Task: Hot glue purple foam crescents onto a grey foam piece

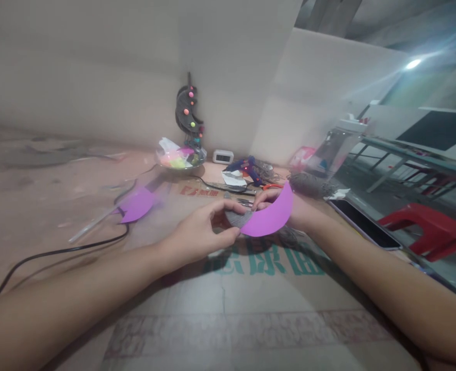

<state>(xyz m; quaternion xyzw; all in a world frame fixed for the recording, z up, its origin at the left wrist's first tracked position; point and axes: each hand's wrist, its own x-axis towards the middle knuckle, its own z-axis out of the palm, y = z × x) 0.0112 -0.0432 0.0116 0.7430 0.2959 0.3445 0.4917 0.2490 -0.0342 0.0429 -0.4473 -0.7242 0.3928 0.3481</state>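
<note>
A purple crescent cutout, like paper or thin foam, is held over the cardboard. Grey yarn is wound around its left end. My left hand pinches that wrapped end between thumb and fingers. Behind the crescent, my right hand has its fingers curled in close to the wrapped part. The crescent hides much of this hand, and I cannot make out what its fingers hold. Loose strands of grey yarn lie below the right wrist.
Another purple cutout and a glue stick lie left by a black cable. Behind are a bowl, a decorated grey crescent, a clock and a blue glue gun. A phone lies right, near a red stool.
</note>
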